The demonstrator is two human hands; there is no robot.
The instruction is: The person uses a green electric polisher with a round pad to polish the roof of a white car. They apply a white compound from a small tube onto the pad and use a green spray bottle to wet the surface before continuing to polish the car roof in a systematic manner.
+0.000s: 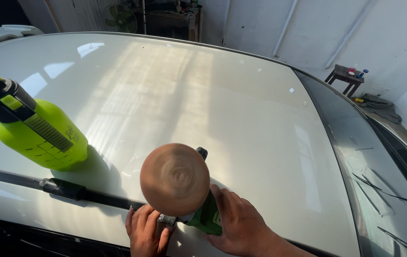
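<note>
Head view looks down on a pale car roof (203, 95), where both your hands meet at a green polisher (206, 215). Your left hand (147, 232) curls its fingers around the metal neck under the round brown pad (175, 179) — the pad is blurred. Your right hand (240, 224) lies half-closed over the green body. Well apart, to the left, a lime-green pump sprayer (41, 135) sits on the roof beside the black roof strip (70, 189).

One head camera looks down close over a car roof (222, 100), facing toward twelve o'clock, perhaps slightly tilted; windshield (379, 166) at four o'clock.
</note>
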